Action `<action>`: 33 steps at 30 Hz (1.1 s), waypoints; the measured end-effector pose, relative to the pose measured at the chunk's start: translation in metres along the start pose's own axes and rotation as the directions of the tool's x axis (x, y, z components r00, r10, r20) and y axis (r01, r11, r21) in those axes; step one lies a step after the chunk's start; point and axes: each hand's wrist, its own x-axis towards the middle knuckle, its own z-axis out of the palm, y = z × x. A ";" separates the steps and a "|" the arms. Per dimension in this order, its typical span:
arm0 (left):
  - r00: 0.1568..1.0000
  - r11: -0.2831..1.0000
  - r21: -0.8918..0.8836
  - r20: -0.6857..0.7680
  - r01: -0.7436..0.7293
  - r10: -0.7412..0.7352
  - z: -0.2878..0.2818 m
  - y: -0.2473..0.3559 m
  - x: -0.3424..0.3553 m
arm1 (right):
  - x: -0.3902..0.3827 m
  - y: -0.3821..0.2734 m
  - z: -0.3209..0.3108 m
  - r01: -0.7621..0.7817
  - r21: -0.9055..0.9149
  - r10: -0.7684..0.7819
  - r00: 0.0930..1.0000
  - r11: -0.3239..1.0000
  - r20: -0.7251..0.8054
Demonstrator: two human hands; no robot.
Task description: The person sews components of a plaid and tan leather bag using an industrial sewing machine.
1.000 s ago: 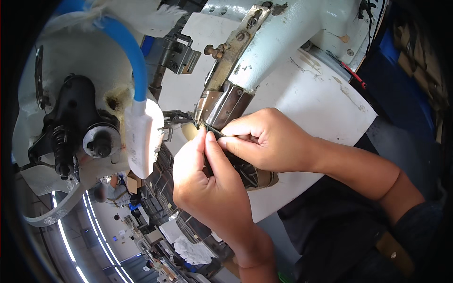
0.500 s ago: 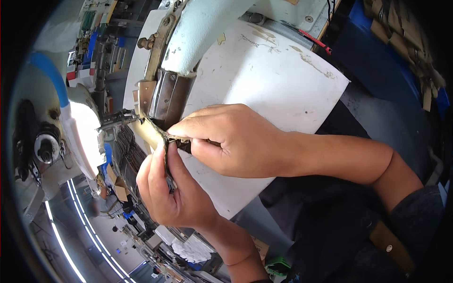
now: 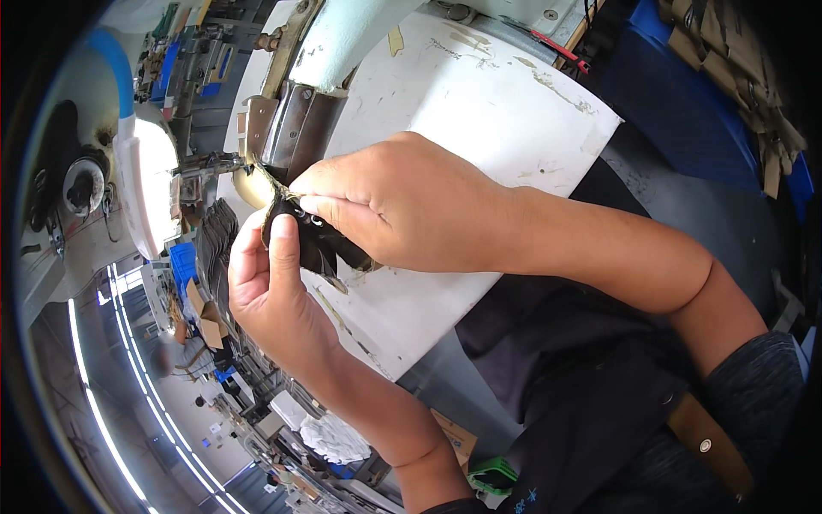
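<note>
A dark leather-like piece [image 3: 318,250] with a pale, rough edge and shiny metal rings hangs between my hands. Closed around its left edge is my left hand [image 3: 278,295], thumb upright against the dark surface. My right hand [image 3: 419,201] pinches the upper edge between thumb and forefinger and hides part of it. The piece's far end reaches the sewing machine's presser foot area [image 3: 238,163], beside the metal cylinder bed [image 3: 295,128]. Bright light makes the exact contact there hard to see.
A white worktop [image 3: 488,111] surrounds the pale green machine arm [image 3: 351,38]. Stacked dark pieces [image 3: 216,240] stand left of my left hand. A red-handled tool [image 3: 561,51] lies at the back; a blue bin [image 3: 685,111] with brown pieces [image 3: 736,73] is at far right.
Both hands have moved up and slightly left in view, partly because the view shifted. My left thumb has straightened, and more of the dark piece and its metal rings now shows.
</note>
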 end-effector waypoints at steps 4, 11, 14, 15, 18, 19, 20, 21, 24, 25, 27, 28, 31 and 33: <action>0.995 0.994 0.090 -0.072 -0.056 0.063 0.008 0.009 -0.003 | 0.003 -0.003 -0.002 -0.005 -0.027 0.006 0.998 1.000 0.061; 0.801 0.531 0.739 0.018 -0.414 0.599 0.035 0.007 -0.022 | -0.002 -0.002 0.001 -0.007 0.090 0.005 1.000 0.996 0.023; 0.792 0.461 0.788 0.054 -0.408 0.609 0.041 0.006 -0.029 | -0.004 0.003 0.002 -0.003 0.105 0.002 1.000 0.994 0.012; 0.786 0.442 0.793 0.072 -0.418 0.614 0.042 0.006 -0.031 | -0.006 0.005 0.000 -0.001 0.124 -0.002 1.000 0.992 0.025; 0.755 0.448 0.782 0.042 -0.433 0.655 0.044 0.008 -0.030 | -0.007 0.007 0.003 -0.007 0.142 0.008 1.000 0.990 -0.007; 0.787 0.466 0.780 0.054 -0.417 0.614 0.043 0.010 -0.029 | -0.007 0.007 0.002 -0.017 0.167 0.018 1.000 0.986 -0.006; 0.818 0.491 0.777 0.054 -0.395 0.572 0.043 0.011 -0.027 | -0.006 0.008 0.004 -0.016 0.162 0.015 1.000 0.987 0.008; 0.805 0.464 0.785 0.074 -0.412 0.589 0.043 0.011 -0.024 | -0.004 0.008 0.005 -0.038 0.238 0.044 0.999 0.971 -0.022; 0.811 0.506 0.768 0.029 -0.393 0.585 0.044 0.011 -0.016 | 0.002 0.010 0.008 -0.063 0.305 0.071 0.997 0.950 -0.016; 0.801 0.493 0.773 0.032 -0.399 0.598 0.043 0.010 -0.012 | 0.005 0.009 0.009 -0.116 0.348 0.128 0.992 0.930 -0.013; 0.796 0.470 0.791 0.034 -0.391 0.605 0.042 0.009 -0.006 | 0.007 0.007 0.012 -0.205 0.425 0.219 0.976 0.881 0.018; 0.790 0.454 0.798 0.044 -0.396 0.611 0.042 0.009 -0.003 | 0.008 0.005 0.013 -0.201 0.426 0.213 0.977 0.882 0.020; 0.806 0.440 0.814 0.057 -0.379 0.589 0.038 0.008 0.002 | 0.006 -0.002 0.016 -0.220 0.536 0.227 0.972 0.815 0.054; 0.815 0.433 0.821 0.067 -0.373 0.576 0.038 0.008 0.004 | 0.005 -0.006 0.017 -0.248 0.527 0.260 0.964 0.813 0.052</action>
